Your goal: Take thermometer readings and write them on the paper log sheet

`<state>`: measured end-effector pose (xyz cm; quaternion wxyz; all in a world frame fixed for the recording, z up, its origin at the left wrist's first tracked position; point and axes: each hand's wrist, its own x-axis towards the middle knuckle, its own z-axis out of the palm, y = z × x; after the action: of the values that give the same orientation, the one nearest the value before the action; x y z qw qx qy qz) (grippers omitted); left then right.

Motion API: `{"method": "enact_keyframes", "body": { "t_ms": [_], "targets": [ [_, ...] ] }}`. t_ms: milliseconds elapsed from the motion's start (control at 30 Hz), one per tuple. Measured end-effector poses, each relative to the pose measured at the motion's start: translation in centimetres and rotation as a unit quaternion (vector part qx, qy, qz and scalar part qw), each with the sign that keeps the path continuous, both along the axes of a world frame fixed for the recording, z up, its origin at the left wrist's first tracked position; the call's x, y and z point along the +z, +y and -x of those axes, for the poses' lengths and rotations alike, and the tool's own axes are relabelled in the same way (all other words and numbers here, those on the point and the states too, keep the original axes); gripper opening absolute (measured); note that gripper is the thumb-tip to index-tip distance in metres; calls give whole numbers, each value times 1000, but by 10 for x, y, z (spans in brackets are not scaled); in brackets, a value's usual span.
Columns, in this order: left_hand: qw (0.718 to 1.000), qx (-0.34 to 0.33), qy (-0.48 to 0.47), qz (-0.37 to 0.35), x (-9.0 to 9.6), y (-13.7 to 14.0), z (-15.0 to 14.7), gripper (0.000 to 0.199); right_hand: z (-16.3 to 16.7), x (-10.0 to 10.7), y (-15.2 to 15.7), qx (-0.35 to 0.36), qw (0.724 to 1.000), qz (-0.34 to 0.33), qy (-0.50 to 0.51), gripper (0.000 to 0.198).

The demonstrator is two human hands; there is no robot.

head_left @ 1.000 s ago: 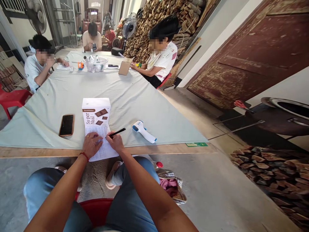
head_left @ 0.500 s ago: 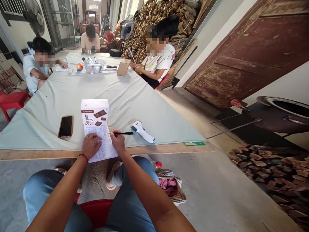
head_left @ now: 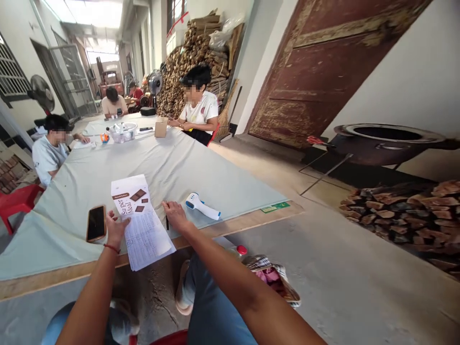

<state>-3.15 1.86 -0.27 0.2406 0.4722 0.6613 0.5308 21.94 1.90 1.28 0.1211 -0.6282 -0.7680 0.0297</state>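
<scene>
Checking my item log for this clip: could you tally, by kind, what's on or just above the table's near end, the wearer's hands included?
Left hand and right hand: 2
Super Meal booklet: 1
Black pen: 1
Phone: 1
White-and-blue thermometer gun: 1
Green label: 1
Total: 7

Cloth-covered table (head_left: 230, 182): phone (head_left: 96, 223), thermometer (head_left: 203, 206), perhaps papers (head_left: 148, 239).

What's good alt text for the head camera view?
A person's left hand touches printed papers at the edge of a cloth-covered table; the right hand holds a black pen. A phone and thermometer lie nearby; other people sit beyond.
</scene>
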Motion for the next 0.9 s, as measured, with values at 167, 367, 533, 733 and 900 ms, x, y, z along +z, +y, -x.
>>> {"method": "enact_keyframes", "body": {
  "t_ms": [167, 367, 533, 733, 900],
  "targets": [
    [988, -139, -58, -12, 26, 38, 18, 73, -28, 10, -4, 8, 999, -30, -12, 52],
    [958, -246, -138, 43, 22, 44, 30, 78, -88, 11, -13, -212, 976, 41, 14, 62],
    [978, -192, -85, 2, 28, 42, 22, 80, -97, 4, -12, -187, 978, 56, 66, 38],
    [987, -146, -74, 2, 22, 26, 6, 72, -30, 11, -20, -103, 877, 6, 469, 27],
    [996, -71, -34, -39, -2, 9, 8, 62, 40, 14, -42, 9, 737, 80, 671, 33]
  ]
}}
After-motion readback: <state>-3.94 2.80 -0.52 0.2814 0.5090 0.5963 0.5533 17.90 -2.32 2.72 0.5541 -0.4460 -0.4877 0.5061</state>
